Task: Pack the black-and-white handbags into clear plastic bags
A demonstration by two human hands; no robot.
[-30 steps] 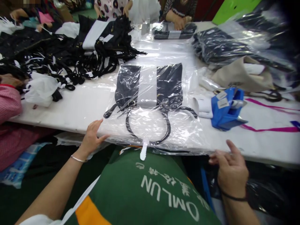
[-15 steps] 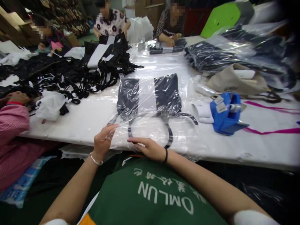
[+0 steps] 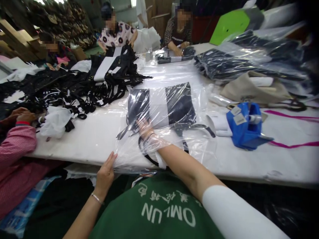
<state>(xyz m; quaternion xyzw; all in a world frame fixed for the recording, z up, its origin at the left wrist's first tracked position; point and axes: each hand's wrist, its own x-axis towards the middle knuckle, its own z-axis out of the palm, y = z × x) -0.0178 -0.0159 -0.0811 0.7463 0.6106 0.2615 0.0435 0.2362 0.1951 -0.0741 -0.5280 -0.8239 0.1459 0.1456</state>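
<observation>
A clear plastic bag [image 3: 159, 137] lies at the table's front edge. Inside it is a folded black cloth item [image 3: 181, 106] with a white band [image 3: 158, 109] around its middle and loose black straps [image 3: 199, 126]. My right hand [image 3: 146, 130] reaches under the clear film, its fingers spread against the lower left of the black item. At the bag's lower left edge, my left hand [image 3: 106, 172] pinches the film between thumb and fingers.
A blue tape dispenser [image 3: 243, 127] stands right of the bag, before a beige cloth bag [image 3: 251, 91]. Black strapped goods [image 3: 62, 79] are heaped left. Bagged dark goods [image 3: 231, 63] lie back right. A co-worker's pink sleeve [image 3: 18, 141] is at left; other people work opposite.
My right hand has moved forward from the bag's near edge to under the film, onto the black item. My left hand has shifted slightly down, still at the bag's left edge.
</observation>
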